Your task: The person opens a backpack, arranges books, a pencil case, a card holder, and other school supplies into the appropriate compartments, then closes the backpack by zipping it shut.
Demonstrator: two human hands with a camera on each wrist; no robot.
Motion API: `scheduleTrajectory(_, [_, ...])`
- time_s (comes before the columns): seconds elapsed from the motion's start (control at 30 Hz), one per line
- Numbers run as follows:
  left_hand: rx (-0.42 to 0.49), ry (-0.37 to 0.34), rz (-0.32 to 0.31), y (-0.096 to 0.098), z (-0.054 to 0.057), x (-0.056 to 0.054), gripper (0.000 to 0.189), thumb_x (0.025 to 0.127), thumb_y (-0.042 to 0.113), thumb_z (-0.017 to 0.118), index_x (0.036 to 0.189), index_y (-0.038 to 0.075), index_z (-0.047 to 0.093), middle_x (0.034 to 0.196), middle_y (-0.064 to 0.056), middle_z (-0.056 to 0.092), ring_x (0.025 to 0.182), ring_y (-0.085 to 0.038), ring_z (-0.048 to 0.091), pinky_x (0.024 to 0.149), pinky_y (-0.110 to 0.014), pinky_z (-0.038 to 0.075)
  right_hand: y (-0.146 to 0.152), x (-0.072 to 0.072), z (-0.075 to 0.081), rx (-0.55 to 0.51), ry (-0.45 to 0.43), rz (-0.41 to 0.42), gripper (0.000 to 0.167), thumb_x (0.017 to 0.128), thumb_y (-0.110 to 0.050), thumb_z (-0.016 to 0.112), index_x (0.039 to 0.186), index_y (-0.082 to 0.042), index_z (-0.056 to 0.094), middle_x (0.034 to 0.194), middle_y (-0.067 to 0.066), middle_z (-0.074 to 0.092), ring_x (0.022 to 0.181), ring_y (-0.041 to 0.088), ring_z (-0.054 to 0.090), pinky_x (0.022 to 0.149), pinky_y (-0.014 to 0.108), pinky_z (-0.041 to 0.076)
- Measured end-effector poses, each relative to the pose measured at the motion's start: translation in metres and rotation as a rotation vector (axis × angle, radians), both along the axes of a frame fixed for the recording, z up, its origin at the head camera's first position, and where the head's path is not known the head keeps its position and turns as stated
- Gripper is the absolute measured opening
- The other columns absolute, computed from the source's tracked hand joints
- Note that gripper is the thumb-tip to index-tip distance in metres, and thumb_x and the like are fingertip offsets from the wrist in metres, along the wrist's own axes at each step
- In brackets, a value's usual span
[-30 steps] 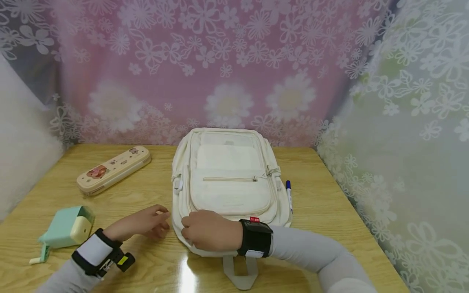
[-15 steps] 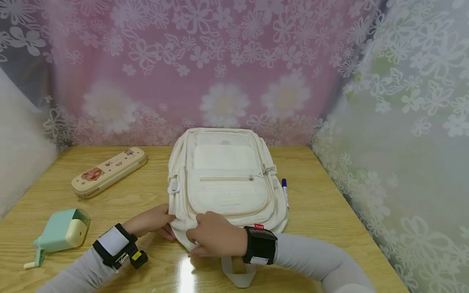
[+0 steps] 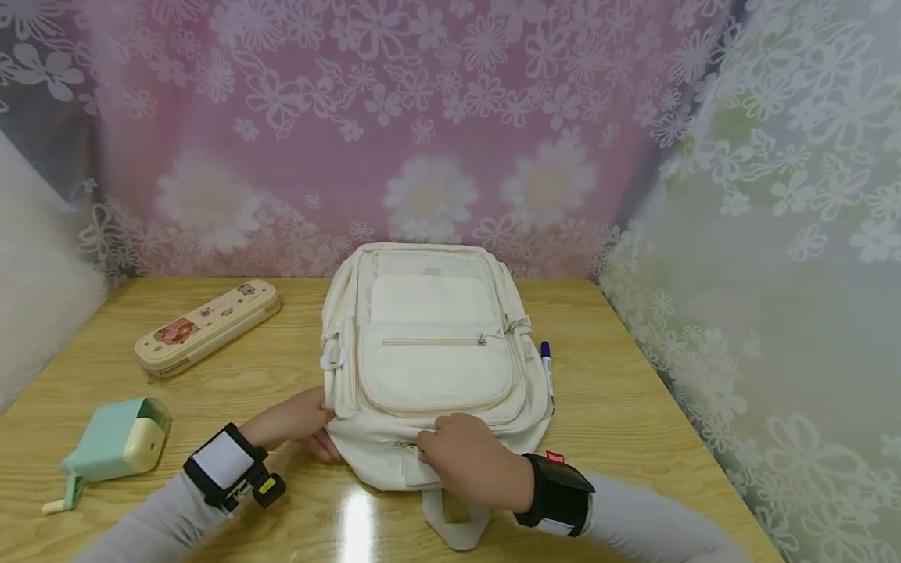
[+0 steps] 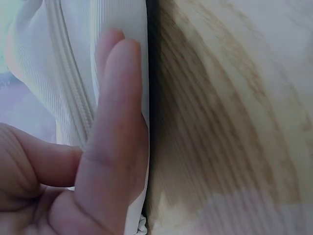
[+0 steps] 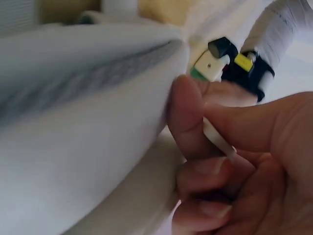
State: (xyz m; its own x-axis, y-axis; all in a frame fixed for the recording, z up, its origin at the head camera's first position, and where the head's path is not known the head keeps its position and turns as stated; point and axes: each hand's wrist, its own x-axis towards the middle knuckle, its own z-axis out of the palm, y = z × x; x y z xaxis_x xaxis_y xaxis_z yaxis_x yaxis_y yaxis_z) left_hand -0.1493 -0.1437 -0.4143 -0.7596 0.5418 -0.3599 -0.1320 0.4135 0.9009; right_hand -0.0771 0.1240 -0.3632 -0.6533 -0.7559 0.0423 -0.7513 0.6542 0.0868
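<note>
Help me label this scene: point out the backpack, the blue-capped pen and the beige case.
Backpack [image 3: 436,371], head view: front panel, below the zipper.
Blue-capped pen [image 3: 548,374], head view: white barrel.
Beige case [image 3: 209,322], head view: decorated top.

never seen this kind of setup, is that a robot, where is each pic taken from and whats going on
There's no robot here, just a person's two bare hands. The wide view comes from a camera worn on the head, looking forward and down; the two close-ups come from cameras worn on the wrists. On the wooden table lies a cream backpack, with a pencil case and a green sharpener to its left and a marker by its right side. The left hand grips the backpack near a lower corner. The right hand, at the lower front, pinches a small pale piece, perhaps a zip pull.
</note>
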Motion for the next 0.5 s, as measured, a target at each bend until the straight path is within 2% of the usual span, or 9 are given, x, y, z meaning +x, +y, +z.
scheduleTrajectory(0.1, [-0.004,-0.011,0.0,-0.001,0.001,-0.001,0.035,0.099,0.0,0.026,0.131,-0.014,0.027,0.079,-0.022,0.068,0.068,-0.029,0.069,0.061,-0.038,0.057,0.019,-0.002,0.006,-0.035,-0.082,-0.049,0.015,0.093,-0.023,0.058,0.08,-0.017,0.063,0.059,-0.006,0.047,0.053,0.004,0.037,0.05,0.017,0.028])
scheduleTrajectory(0.2, [-0.005,-0.013,-0.002,-0.003,0.002,-0.001,0.035,0.1,0.0,0.026,0.131,-0.014,0.026,0.079,-0.021,0.068,0.068,-0.029,0.069,0.062,-0.037,0.057,0.042,-0.008,0.012,-0.09,-0.187,-0.061,0.012,0.093,-0.02,0.058,0.081,-0.017,0.061,0.061,-0.007,0.047,0.054,0.004,0.035,0.053,0.017,0.027])
scheduleTrajectory(0.33, [-0.017,0.012,0.011,-0.004,0.0,0.001,0.034,0.099,0.0,0.026,0.13,-0.015,0.028,0.078,-0.019,0.067,0.066,-0.029,0.068,0.06,-0.038,0.057,0.076,-0.019,0.019,-0.17,-0.376,-0.058,0.016,0.094,-0.015,0.055,0.078,-0.017,0.056,0.061,-0.01,0.047,0.055,0.001,0.033,0.056,0.017,0.027])
scheduleTrajectory(0.43, [-0.056,0.061,0.047,-0.002,-0.001,0.004,0.031,0.098,-0.001,0.028,0.126,-0.014,0.033,0.073,-0.018,0.065,0.061,-0.029,0.067,0.057,-0.038,0.056,0.103,-0.026,0.024,-0.195,-0.504,-0.088,0.018,0.095,-0.013,0.052,0.077,-0.015,0.054,0.062,-0.01,0.051,0.055,-0.002,0.036,0.055,0.016,0.029])
scheduleTrajectory(0.47, [-0.078,0.091,0.067,0.0,-0.001,0.005,0.03,0.098,-0.001,0.029,0.124,-0.014,0.035,0.072,-0.018,0.065,0.06,-0.028,0.067,0.055,-0.037,0.056,0.111,-0.028,0.025,-0.199,-0.533,-0.109,0.018,0.095,-0.012,0.052,0.077,-0.015,0.054,0.062,-0.01,0.053,0.054,-0.002,0.038,0.055,0.017,0.03])
scheduleTrajectory(0.5, [-0.111,0.15,0.079,0.002,-0.001,0.007,0.028,0.097,-0.001,0.032,0.121,-0.015,0.037,0.072,-0.018,0.064,0.058,-0.027,0.066,0.053,-0.035,0.055,0.12,-0.029,0.026,-0.202,-0.553,-0.131,0.018,0.095,-0.012,0.051,0.078,-0.015,0.055,0.063,-0.009,0.054,0.054,-0.002,0.038,0.056,0.017,0.031])
